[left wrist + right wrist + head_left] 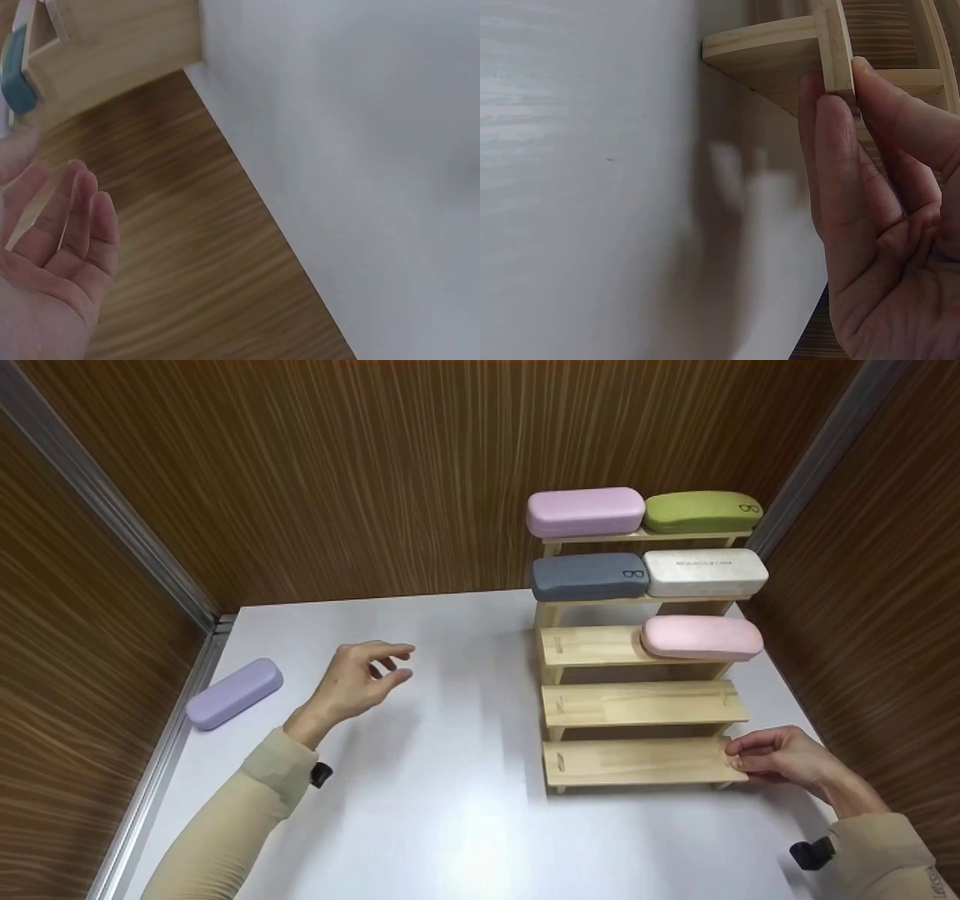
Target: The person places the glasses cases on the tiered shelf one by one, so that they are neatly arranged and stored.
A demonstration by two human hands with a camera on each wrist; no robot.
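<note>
A tiered wooden stand [637,761] is on the right side of the white table. My right hand [787,757] pinches the right end of its lowest shelf between thumb and fingers; the right wrist view shows the fingertips [836,124] at the board's edge. Over the table, left of the stand, my left hand [360,675] hovers with loosely bent fingers and holds nothing. Pink-lilac [585,511] and green [701,512] glasses cases fill the top shelf. Blue-grey [589,576] and white [705,572] cases sit one shelf below, and a light pink case [701,637] on the third shelf's right half.
A lavender glasses case [234,694] lies at the table's left edge, behind and left of my left hand. Wood-grain panels [375,480] enclose the back and both sides, with metal rails [172,705] along the corners.
</note>
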